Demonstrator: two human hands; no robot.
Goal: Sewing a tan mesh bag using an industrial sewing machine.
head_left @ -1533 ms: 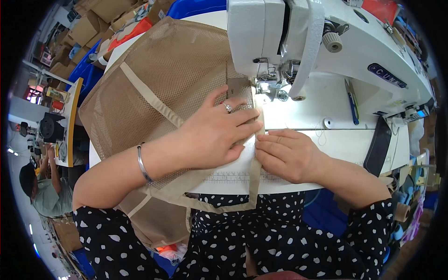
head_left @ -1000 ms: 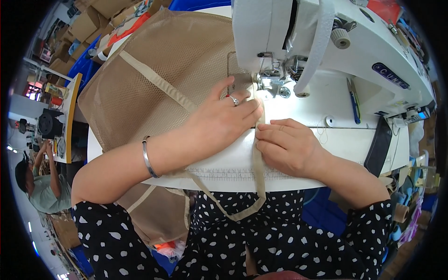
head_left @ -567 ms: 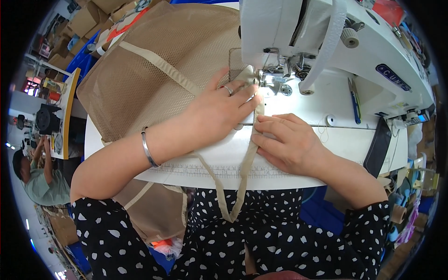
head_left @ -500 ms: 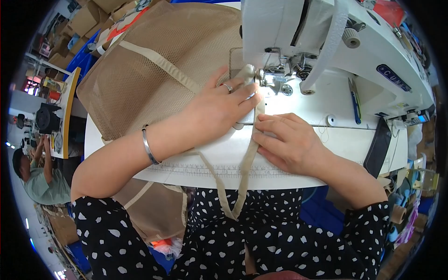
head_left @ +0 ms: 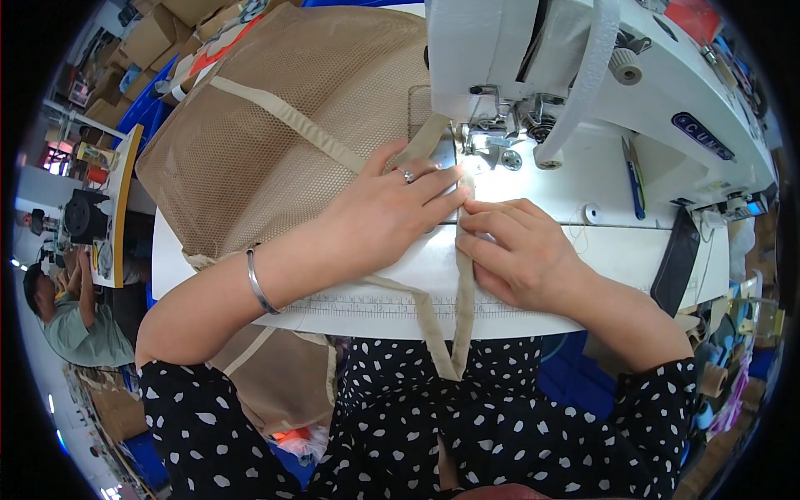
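My left hand point(head_left: 396, 208) lies open with fingers bent slightly, its fingertips on a beige tape strip point(head_left: 462, 321) just before the presser foot point(head_left: 481, 142) of a white sewing machine point(head_left: 700, 100). My right hand point(head_left: 521, 250) is closed on the same strip directly below those fingertips, thumb tucked underneath. The strip hangs over the table's front edge in a narrow loop. Brown mesh fabric point(head_left: 292, 67) with a beige band point(head_left: 275, 108) spreads left of the machine and shows again below the table's left front. The end of the strip under the machine is partly hidden by my fingers.
Scissors point(head_left: 633, 179), a white bobbin point(head_left: 591, 213) and a dark flat object point(head_left: 673, 258) lie at the right of the white table point(head_left: 317, 310), which has a ruler scale along its front. A co-worker point(head_left: 79, 325) sits at another machine table on the left. Boxes and blue bins stand behind.
Both hands moved up toward the presser foot earlier; lately my left hand has eased back slightly. The mesh's corner has shifted up, and the hanging tape loop has narrowed and swung rightward.
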